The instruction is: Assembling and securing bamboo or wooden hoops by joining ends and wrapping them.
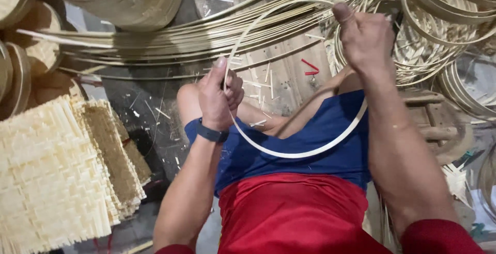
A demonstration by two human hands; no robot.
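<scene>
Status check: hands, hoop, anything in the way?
Left hand and right hand both grip the hoop, held above the lap. Nothing in the way.

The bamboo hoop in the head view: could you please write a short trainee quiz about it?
1. True or false: both hands grip the bamboo hoop.
2. Which hand wears a dark wristband?
3. The stack of woven bamboo mats lies on the person's: A) left B) right

Key: 1 true: left hand and right hand each hold it. 2 the left. 3 A.
</scene>
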